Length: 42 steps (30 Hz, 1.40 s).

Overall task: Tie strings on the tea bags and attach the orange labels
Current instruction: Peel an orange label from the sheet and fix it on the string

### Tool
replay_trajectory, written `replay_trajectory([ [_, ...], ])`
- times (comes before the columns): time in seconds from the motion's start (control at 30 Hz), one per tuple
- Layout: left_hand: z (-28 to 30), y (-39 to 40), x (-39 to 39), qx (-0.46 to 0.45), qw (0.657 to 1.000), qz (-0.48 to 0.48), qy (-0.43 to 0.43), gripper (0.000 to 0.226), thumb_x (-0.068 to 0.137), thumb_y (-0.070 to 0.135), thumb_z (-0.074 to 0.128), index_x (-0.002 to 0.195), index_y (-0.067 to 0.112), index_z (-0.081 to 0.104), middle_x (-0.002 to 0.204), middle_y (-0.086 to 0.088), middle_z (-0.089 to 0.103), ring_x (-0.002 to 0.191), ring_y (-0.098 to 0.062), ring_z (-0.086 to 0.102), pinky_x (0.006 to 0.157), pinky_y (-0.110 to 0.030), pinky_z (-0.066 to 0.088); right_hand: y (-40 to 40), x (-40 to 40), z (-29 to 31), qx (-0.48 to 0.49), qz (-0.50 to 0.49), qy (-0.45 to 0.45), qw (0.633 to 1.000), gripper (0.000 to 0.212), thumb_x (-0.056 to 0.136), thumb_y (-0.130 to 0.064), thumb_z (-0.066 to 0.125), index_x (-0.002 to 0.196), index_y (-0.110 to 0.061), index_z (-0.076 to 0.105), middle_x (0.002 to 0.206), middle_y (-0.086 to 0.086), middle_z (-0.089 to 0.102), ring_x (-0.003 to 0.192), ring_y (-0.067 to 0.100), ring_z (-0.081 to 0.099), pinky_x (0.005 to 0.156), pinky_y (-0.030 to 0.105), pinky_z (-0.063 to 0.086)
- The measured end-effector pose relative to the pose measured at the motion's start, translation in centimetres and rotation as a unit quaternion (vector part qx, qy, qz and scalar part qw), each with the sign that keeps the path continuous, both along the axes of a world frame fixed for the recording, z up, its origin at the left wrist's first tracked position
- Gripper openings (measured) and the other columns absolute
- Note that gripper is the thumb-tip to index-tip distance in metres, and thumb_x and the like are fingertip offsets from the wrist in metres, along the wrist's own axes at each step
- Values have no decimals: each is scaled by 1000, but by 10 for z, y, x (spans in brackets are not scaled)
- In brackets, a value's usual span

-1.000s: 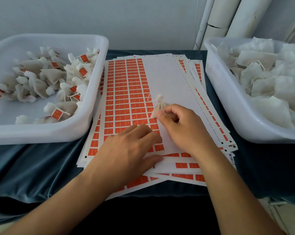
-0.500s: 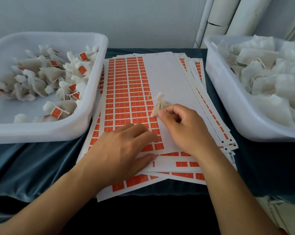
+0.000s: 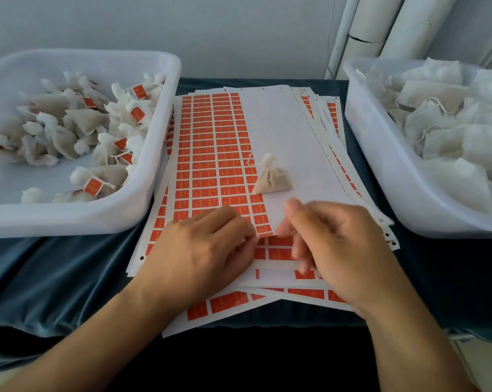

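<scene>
A tied tea bag (image 3: 271, 176) with its string lies alone on the top sheet of orange labels (image 3: 211, 154), just beyond both hands. My left hand (image 3: 202, 250) rests on the sheet's near edge, its fingertips bent down at the last row of labels. My right hand (image 3: 332, 247) hovers at the sheet's near right corner, fingers blurred and loosely curled. Its thumb is raised apart from the fingers and nothing shows between them. Neither hand touches the tea bag.
A white tub (image 3: 154, 210) on the left holds several tied tea bags with orange labels. A second white tub (image 3: 380, 176) on the right holds untied white bags. More label sheets (image 3: 230, 301) are stacked underneath, on a dark blue cloth (image 3: 55, 278).
My right hand has let go of the tea bag and drawn back to the sheet's near corner. My left hand's fingers have bent at the sheet edge. The tea bag now lies free.
</scene>
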State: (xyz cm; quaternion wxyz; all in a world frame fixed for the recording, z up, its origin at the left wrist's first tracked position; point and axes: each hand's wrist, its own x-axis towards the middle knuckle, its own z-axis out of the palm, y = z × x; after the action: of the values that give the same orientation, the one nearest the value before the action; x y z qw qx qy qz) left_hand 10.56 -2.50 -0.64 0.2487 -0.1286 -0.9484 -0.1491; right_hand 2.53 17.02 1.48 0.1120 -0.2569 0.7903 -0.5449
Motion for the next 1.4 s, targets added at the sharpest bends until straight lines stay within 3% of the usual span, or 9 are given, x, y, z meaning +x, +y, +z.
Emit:
replay_trajectory([
  [0.13,0,1,2,26,997,39,64,16,97,22,68,87,10,71,85,-2,67,68,-16,63,54,-35,54,4,8,-3,43,63,-143,987,54,89,-70,48,81,-25,76,68,1,74,56,17,71,52,17,50],
  [0.27,1,1,5,7,992,37,117,16,97,20,69,85,9,72,86,-3,68,71,-18,64,55,-35,54,-5,8,-12,-8,20,-183,983,52,90,-75,50,99,-30,76,88,-3,79,69,22,76,59,29,59],
  [0.47,-1,4,9,-9,995,12,102,17,96,22,69,84,12,74,84,0,70,69,-18,64,57,-35,53,-16,10,-22,-120,-37,-258,958,24,96,-47,60,103,-31,76,92,7,79,72,26,76,56,26,56],
  [0.6,4,6,7,86,996,35,-2,27,98,43,63,106,19,73,100,7,69,78,-7,64,62,-29,56,-14,10,-27,-114,-58,-247,960,15,100,-31,62,102,-25,76,86,10,78,73,28,76,59,27,57],
  [0.7,6,10,4,81,994,57,-53,41,94,56,61,118,25,71,110,10,68,85,-4,66,66,-28,59,-14,10,-29,-98,-50,-222,969,13,99,-32,64,105,-25,73,85,7,78,73,26,76,62,30,58],
  [0.9,10,16,1,162,977,69,-116,32,91,55,63,111,33,75,98,21,69,83,0,65,67,-25,58,-13,11,-32,-76,-43,-171,981,9,97,-39,64,94,-37,73,78,2,76,70,22,76,66,35,61],
  [1.03,12,17,-2,247,951,75,-173,24,88,55,64,98,37,75,87,24,70,85,2,67,71,-22,59,-13,11,-35,-51,-51,-160,985,18,96,-43,65,90,-28,74,76,1,76,69,20,76,75,48,62],
  [1.23,14,17,-4,334,910,71,-236,19,86,54,68,91,37,75,85,23,73,83,3,69,73,-12,55,-9,9,-35,-24,-41,-143,989,22,96,-43,62,94,-24,72,76,0,76,67,18,75,74,45,63],
  [1.4,14,20,-6,335,908,91,-236,9,91,40,69,85,36,75,83,25,72,84,6,68,71,-5,50,-9,8,-34,-13,-37,-130,991,22,96,-43,61,98,-23,71,78,-2,76,67,16,75,69,36,61],
])
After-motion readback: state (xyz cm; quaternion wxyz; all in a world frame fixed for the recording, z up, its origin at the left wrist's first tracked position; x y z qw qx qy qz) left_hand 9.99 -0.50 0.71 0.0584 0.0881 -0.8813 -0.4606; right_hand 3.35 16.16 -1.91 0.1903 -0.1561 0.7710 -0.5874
